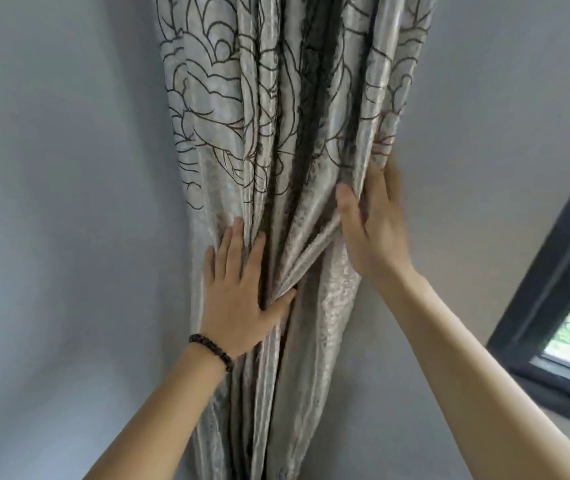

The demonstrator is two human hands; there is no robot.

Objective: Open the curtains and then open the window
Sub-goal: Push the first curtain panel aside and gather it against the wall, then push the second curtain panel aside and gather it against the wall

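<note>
A silvery-beige curtain [276, 126] with dark flower outlines hangs bunched into tight folds in the room's corner. My left hand [238, 289], with a dark bead bracelet at the wrist, lies on the folds, its thumb hooked into a pleat. My right hand [373, 223] holds the curtain's right edge, thumb in front of the cloth and fingers behind it. The window [553, 278] with a dark frame shows at the right edge; green foliage is visible through its glass. No handle is in view.
Plain grey-white walls [62, 202] stand on both sides of the curtain. The dark window sill runs along the lower right.
</note>
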